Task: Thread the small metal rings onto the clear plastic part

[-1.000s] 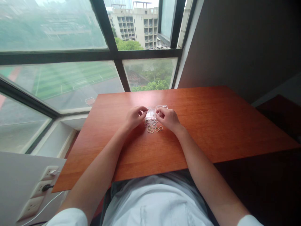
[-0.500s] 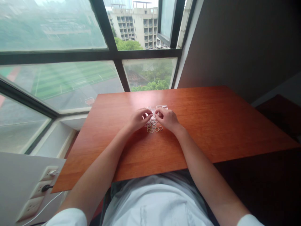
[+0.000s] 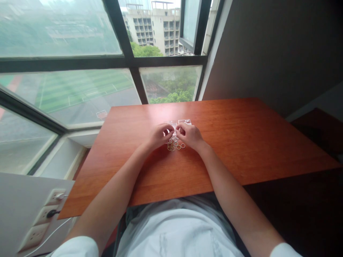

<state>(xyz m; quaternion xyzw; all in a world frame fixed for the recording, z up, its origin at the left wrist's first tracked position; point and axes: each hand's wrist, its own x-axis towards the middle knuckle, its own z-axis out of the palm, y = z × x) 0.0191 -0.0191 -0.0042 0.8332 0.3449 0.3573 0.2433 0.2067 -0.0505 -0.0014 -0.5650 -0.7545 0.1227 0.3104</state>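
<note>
My left hand and my right hand meet almost fingertip to fingertip above the middle of the wooden table. Thumb and fingers of each are pinched together; whatever is between them is too small to make out. Just below the fingers several thin pale rings lie loosely on the wood, some overlapping. Behind the hands sits a clear plastic case, partly covered by my fingers, with small light bits inside it.
The reddish-brown table reaches up to the window frame. At lower left, wall sockets hold plugs, and a white cable runs down beside the table's corner.
Both hands stay in nearly the same place, their fingertips shifted only very slightly. The rings and the case look unmoved.
</note>
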